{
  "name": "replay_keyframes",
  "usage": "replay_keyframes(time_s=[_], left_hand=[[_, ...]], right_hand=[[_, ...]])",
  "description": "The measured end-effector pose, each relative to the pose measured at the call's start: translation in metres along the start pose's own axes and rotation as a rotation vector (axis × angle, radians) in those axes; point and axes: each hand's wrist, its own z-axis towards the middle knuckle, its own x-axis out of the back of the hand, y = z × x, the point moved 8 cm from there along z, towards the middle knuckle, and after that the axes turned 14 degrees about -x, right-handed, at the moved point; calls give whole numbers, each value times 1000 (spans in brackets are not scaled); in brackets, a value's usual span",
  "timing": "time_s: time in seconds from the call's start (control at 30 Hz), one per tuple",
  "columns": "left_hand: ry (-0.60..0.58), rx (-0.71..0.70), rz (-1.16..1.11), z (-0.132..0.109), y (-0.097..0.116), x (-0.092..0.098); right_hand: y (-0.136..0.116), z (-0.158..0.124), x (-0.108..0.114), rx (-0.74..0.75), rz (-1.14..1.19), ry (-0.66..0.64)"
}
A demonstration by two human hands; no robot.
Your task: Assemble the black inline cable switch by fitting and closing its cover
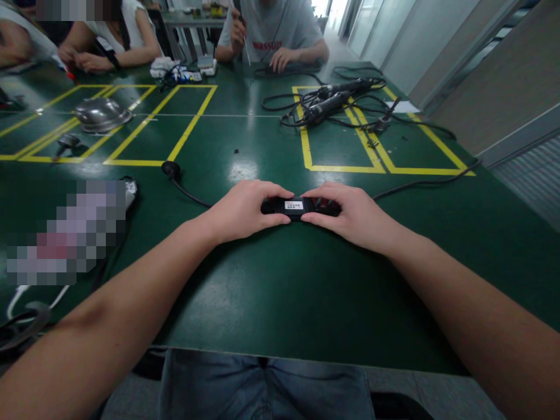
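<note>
A small, elongated black box (pixel 300 217) with a white label and dark red parts lies low over the green table in front of me. My left hand (pixel 245 209) grips its left end, thumb on the near side and fingers on the far side. My right hand (pixel 350 213) holds the right end in the same way. Both sets of fingertips almost meet beside the label. From behind my left hand a black cable (pixel 188 192) runs left to a round black plug (pixel 171 170). Another black cable (pixel 420 182) leads away behind my right hand.
Black corded handheld tools (pixel 326 108) lie in a tangle at the back right, by yellow tape. A shiny metal bowl-like part (pixel 101 114) sits at the left. A blurred-out object (pixel 70 233) lies near my left arm. Co-workers sit across the green table (pixel 280 303).
</note>
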Motion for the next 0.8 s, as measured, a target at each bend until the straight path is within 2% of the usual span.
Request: replay_keyframes(time_s=[0.13, 0.4, 0.67, 0.8], left_hand=[[3, -1, -53, 0, -1, -1], [-8, -11, 11, 1, 4, -1], [153, 60, -199, 0, -5, 0], [211, 144, -29, -3, -14, 8]], right_hand=[[-1, 0, 0, -5, -6, 0], [-1, -1, -1, 5, -30, 13], [4, -2, -1, -31, -23, 43], [8, -1, -3, -48, 14, 53]])
